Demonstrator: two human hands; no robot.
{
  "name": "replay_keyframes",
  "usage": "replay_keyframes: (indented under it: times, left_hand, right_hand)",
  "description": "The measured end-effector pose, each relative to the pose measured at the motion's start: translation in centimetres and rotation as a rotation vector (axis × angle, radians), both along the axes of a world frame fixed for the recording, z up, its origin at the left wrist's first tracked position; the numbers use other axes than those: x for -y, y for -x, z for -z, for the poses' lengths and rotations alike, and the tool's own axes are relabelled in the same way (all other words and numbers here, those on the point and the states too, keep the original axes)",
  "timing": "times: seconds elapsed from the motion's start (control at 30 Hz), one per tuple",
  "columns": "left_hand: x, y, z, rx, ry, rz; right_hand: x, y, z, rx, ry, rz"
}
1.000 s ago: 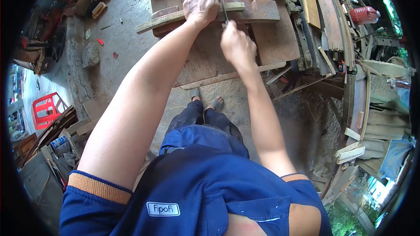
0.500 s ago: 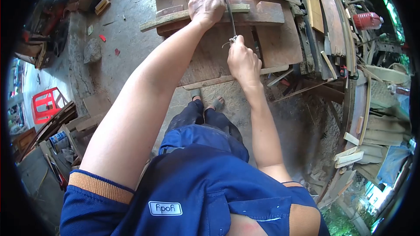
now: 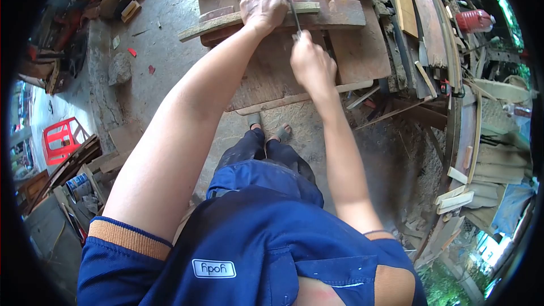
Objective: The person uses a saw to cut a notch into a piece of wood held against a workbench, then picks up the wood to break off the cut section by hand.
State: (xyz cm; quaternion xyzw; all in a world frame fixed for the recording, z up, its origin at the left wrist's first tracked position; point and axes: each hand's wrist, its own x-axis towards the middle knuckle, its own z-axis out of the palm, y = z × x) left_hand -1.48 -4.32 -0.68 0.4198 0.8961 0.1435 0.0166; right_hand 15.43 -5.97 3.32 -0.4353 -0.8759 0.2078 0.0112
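One wooden strip (image 3: 226,21) is laid across the top of one workbench (image 3: 362,56). It is pressed down by the left hand (image 3: 262,9) (arm stretched, fingers curled over it). One thin blade (image 3: 290,4) crosses the strip, gripped tightly by the right hand (image 3: 310,63) just beside it.

Saw (image 3: 289,7) handle hidden inside right hand (image 3: 310,65).

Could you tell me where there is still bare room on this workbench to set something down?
The broad board is bare between the held wooden strip and the thin strip at its near edge, left of the right hand. The brown slab right of that hand is bare too. The far edge and right side are crowded with stacked planks.
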Motion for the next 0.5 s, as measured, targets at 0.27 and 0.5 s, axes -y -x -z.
replay_keyframes:
  times: [0.27, 0.5]
  left_hand:
    - [0.2, 0.0, -0.4, -0.020, 0.003, 0.023]
    - [0.1, -0.4, -1.2, 0.026, 0.040, 0.003]
  right_hand:
    - [0.3, -0.4, 0.4, -0.021, 0.012, -0.001]
    - [-2.5, 3.0, 0.8, -0.077, -0.062, -0.011]
